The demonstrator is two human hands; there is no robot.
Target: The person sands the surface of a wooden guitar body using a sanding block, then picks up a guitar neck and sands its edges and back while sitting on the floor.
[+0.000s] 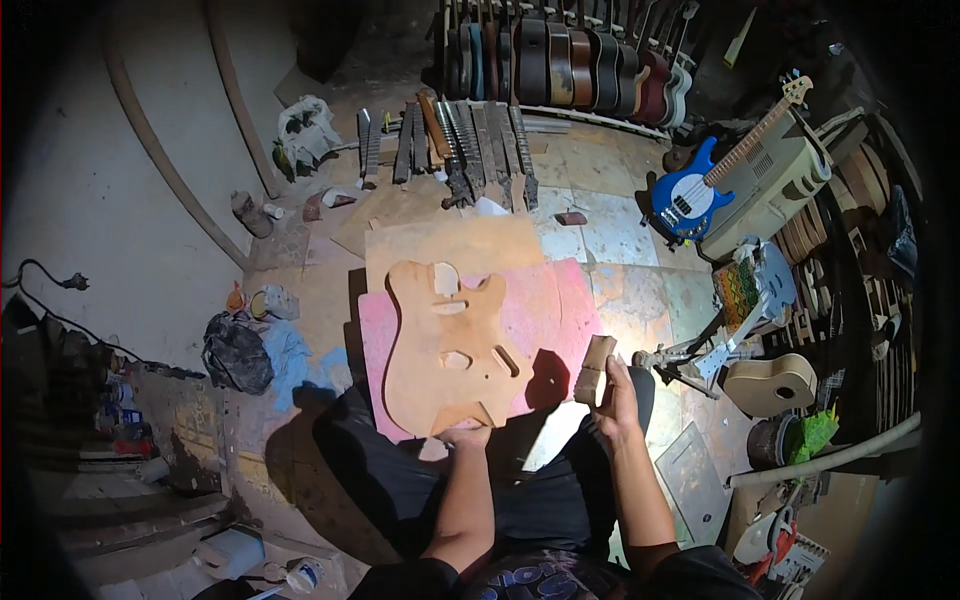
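A bare wooden electric guitar body (422, 335), with routed cavities, lies tilted over a pink board (550, 310) in front of me. My left hand (465, 437) grips its near edge, the fingers partly hidden beneath the wood. Off to the right of the board, my right hand (620, 402) is closed around a brownish block (596, 370) that looks like a sanding block wrapped in sandpaper. The block is raised apart from the guitar body, and its shadow falls on the pink surface.
Several guitar necks (440, 145) lie on the tiled floor beyond the board. A blue bass guitar (695, 195) leans at the right, near an acoustic guitar body (770, 385). Guitars hang on a rack (565, 60) at the back. A black plastic bag (237, 352) sits left.
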